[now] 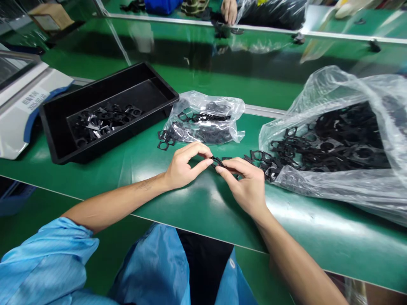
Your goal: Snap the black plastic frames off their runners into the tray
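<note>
Between my two hands, just above the green table [190, 207], is a small black plastic part [218, 162], seen nearly edge-on. My left hand [187, 165] pinches its left end between thumb and fingertips. The thumb and fingers of my right hand [248, 182] close on its right end. Whether it is one piece or two pressed together I cannot tell. Loose black ring-shaped parts [267, 163] lie right beyond my right hand, at the mouth of a large clear plastic bag [318, 186] full of similar parts. A smaller clear bag [203, 131] with black parts lies behind my hands.
A black tray [159, 91] holding a heap of black parts stands at the left back. Left of it is a white and blue machine [47, 89]. Beyond a transparent divider [203, 63], another person's hand [229, 10] touches black items. A cardboard box [51, 18] sits far left.
</note>
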Tool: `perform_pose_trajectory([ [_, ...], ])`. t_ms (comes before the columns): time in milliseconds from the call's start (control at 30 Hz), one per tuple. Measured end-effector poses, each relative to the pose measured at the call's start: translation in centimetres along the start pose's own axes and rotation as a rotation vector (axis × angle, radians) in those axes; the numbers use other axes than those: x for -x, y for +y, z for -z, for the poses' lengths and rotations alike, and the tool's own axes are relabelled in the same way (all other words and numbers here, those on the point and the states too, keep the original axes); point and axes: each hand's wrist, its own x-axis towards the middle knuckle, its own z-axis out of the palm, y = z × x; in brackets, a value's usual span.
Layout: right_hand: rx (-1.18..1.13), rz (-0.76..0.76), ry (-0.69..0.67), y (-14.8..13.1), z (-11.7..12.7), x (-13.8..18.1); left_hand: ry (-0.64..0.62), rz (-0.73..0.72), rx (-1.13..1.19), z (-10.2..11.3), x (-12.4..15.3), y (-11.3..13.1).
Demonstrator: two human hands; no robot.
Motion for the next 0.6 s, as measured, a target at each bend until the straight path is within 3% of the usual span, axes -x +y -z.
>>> perform_pose_trajectory([
  [233, 0.026, 0.003, -0.001, 0.07, 0.04, 0.01, -0.019, 0.11, 0.122, -0.12, 0.03, -0.36],
  [467, 0.005, 0.001, -0.001, 0.09, -0.01, 0.09, -0.009, -0.013, 0.048, 0.15, -0.12, -0.06],
  [600, 0.02, 0.005, 0.0, 0.09, 0.02, 0.04, -0.002, -0.01, 0.013, 0.14, -0.15, 0.02],
])
